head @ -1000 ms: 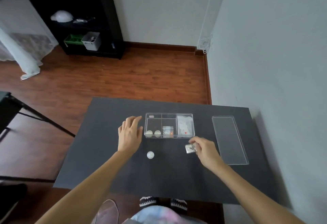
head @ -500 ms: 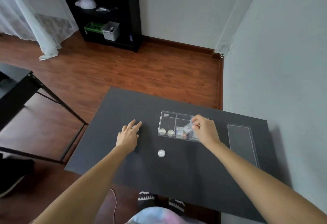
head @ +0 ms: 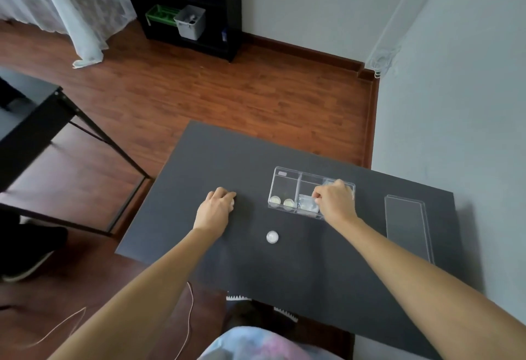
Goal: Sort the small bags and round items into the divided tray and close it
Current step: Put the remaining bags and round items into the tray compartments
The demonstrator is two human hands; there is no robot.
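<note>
Right hand (head: pixel 336 203) is over the divided tray (head: pixel 284 181), fingertips pinched on a small bag (head: pixel 307 203) lying in the middle compartment; whether it has let go, I cannot tell. That bag looks feather-light, soft and crinkly, probably slippery film, so a pinch at a corner or top edge suits it best. Left compartment holds two round items (head: pixel 281 202) against the near wall; the right compartment is hidden behind the hand. One more round item (head: pixel 272 237) sits loose on the table (head: pixel 216 154), near its front edge: hard, smooth, likely to roll, so take it across its rim. Left hand (head: pixel 215 211) is curled knuckles-up on the table, something pale at its fingertips. The lid (head: pixel 407 226) lies by the right edge.
</note>
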